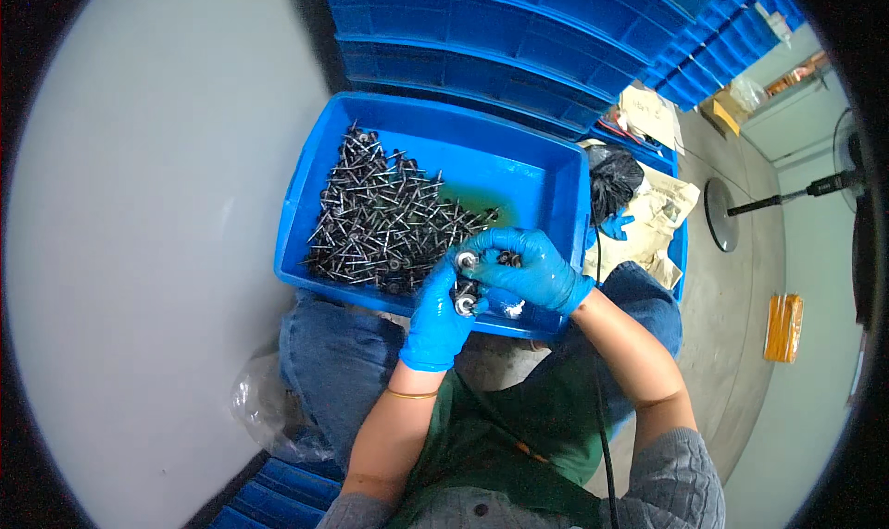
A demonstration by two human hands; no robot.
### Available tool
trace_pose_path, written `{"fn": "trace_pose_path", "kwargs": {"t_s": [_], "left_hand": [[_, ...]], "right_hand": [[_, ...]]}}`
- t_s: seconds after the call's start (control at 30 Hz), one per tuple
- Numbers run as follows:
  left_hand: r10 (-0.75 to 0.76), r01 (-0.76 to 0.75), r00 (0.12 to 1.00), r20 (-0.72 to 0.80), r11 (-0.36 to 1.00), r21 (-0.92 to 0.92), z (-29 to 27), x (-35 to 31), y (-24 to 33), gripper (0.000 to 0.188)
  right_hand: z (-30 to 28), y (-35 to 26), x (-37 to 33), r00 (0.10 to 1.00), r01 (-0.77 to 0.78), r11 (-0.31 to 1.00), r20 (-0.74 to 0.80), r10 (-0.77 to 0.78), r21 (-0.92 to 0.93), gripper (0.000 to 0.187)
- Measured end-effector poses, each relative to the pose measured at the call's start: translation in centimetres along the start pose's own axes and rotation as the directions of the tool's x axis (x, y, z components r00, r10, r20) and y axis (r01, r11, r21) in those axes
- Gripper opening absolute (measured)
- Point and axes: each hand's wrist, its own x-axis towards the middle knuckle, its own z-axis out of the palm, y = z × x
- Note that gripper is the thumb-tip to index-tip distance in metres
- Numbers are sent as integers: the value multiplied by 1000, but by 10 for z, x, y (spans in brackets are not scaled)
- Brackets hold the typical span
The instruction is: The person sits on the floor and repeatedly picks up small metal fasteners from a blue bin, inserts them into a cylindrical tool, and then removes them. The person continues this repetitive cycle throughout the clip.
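Note:
A shallow blue plastic bin (306, 173) rests in front of my knees. Across its left and middle floor lies a heap of small metal pins with dark heads and thin shiny shanks (380, 214). Over the bin's near edge, my left hand (437, 318), in a blue glove, is closed around small dark metal parts with round silver ends (466, 304). Touching them from the right is my gloved right hand (535, 268), its fingers bent and pinched together. Dark-headed pins (508, 259) show at its fingers. The fingers hide how many parts each hand holds.
Stacked blue crates (482, 29) rise behind the bin. To the right, another blue crate carries brown paper (662, 216) and a black plastic bag (613, 177). A dark cable (602, 418) hangs beside my right arm. Further right stands a fan (722, 214); a pale wall (157, 251) borders the left.

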Motion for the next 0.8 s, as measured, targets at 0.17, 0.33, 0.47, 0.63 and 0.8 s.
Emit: {"fn": "trace_pose_path", "kwargs": {"t_s": [0.17,0.33,0.47,0.63,0.8], "left_hand": [[164,-155,966,-202,986,61,28,0,5,37],[210,-190,917,-339,978,91,39,-9,12,25],[302,-320,849,-433,947,33,31,-10,19,20],[362,-399,785,-502,916,37,28,-16,29,16],[408,-436,790,-457,899,49,30,-14,30,14]], "right_hand": [[-1,-3,18,962,156,985,237,-136,-70,26],[-1,41,102,994,-91,992,62,85,89,27],[26,104,184,989,111,797,-13,-147,-594,24],[66,97,235,988,112,577,28,-153,-809,21],[71,124,276,959,189,295,111,-260,-937,11]]}}
